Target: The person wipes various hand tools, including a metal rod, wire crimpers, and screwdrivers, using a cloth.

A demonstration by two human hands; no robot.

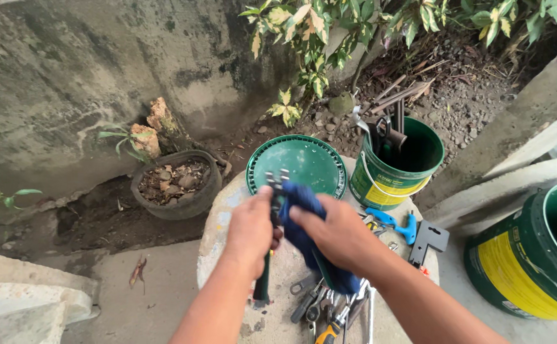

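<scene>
Much of the hand tool [271, 216] is hidden: its middle is covered by the left hand [251, 230], and only the metal head, seen above the fist, and the dark green handle, seen below the wrist, can be made out, so its exact kind cannot be told. The left hand is closed in a fist around the tool's shaft, which is held nearly upright over the round concrete slab [227, 216]. The blue cloth [304, 226] is gripped by the right hand [339, 232], whose fingers are curled shut on it; the cloth is pressed against the tool just beside the left hand, and its lower end hangs down past the right wrist. Both forearms are cut off by the lower edge of the picture. A heap of tools [329, 309] on the slab is partly hidden beneath the right arm and cloth, and single pieces are hard to tell apart. Beyond the hands a green round lid [316, 159] is seen lying on the slab, its near edge covered by the tool head and cloth. A green and yellow bucket [386, 181] holding tools stands to the right of the lid, and a second bucket [533, 255] is cut off at the right edge.
</scene>
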